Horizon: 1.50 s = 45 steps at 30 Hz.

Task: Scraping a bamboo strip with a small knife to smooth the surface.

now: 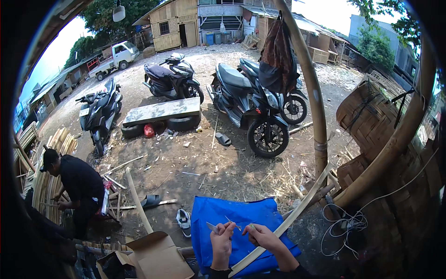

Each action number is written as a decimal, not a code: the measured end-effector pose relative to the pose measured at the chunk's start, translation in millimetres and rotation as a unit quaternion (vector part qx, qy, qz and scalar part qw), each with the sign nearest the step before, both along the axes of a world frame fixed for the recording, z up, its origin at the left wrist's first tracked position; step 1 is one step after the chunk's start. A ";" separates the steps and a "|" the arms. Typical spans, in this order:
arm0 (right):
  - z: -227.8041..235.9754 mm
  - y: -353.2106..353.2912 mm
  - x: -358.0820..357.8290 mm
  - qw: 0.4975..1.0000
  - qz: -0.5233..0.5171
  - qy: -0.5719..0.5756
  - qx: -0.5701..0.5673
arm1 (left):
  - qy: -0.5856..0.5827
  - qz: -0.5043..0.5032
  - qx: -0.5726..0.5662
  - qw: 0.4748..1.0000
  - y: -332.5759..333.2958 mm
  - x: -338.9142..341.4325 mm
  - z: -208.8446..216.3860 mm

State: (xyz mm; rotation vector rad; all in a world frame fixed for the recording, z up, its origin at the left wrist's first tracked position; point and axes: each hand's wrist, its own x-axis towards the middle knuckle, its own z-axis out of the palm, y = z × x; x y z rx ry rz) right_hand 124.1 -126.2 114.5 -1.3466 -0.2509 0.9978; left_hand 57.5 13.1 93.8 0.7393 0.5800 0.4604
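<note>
Both of my hands are raised over a blue sheet or bag (204, 218). My left hand (221, 244) is closed, its thumb and fingers pressed together around a knife whose grey blade (212, 227) sticks out to the left. A thin pale sliver also shows above these fingers, pointing toward the other hand. To the right, my right hand (264, 237) is closed in a pinch, with a small greenish spot at its fingertips; what it holds is too small to name. A long pale bamboo strip (299, 209) slants beneath my right wrist.
An open cardboard box (160, 258) stands left of the blue sheet, beside a shoe (184, 222). A bamboo post (316, 102) rises ahead; a white cable (346, 228) lies coiled right. A person in black (81, 188) works at left. Several motorcycles (248, 97) stand beyond.
</note>
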 end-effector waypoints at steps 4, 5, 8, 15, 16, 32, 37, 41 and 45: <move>4.0 18.2 49.2 0.993 0.028 0.108 0.028 | 0.002 -0.006 0.038 0.999 44.8 51.2 7.0; 4.2 18.1 62.6 0.992 0.017 0.121 0.039 | 0.001 -0.036 0.070 0.997 54.7 65.6 8.7; 35.8 22.9 87.5 0.997 0.001 0.078 0.031 | -0.032 -0.052 0.104 0.993 62.3 96.0 35.6; 11.2 29.5 100.2 0.999 -0.044 -0.022 0.008 | -0.089 -0.113 0.091 0.985 46.0 127.3 21.8; 9.1 26.6 96.3 0.999 -0.025 -0.044 0.015 | -0.098 -0.120 0.068 0.986 37.6 126.8 24.2; 17.9 7.7 47.4 0.992 -0.038 0.027 0.119 | -0.103 -0.114 0.150 0.977 19.8 58.6 33.6; 34.6 2.4 24.7 0.997 -0.040 -0.057 0.037 | -0.054 -0.137 0.150 0.978 9.5 31.0 57.7; 44.8 2.5 13.3 0.996 -0.045 -0.075 0.034 | -0.066 -0.128 0.131 0.981 5.9 22.1 58.1; 47.1 -8.2 9.3 0.997 -0.050 -0.043 0.047 | -0.070 -0.114 0.155 0.979 -3.5 15.9 62.0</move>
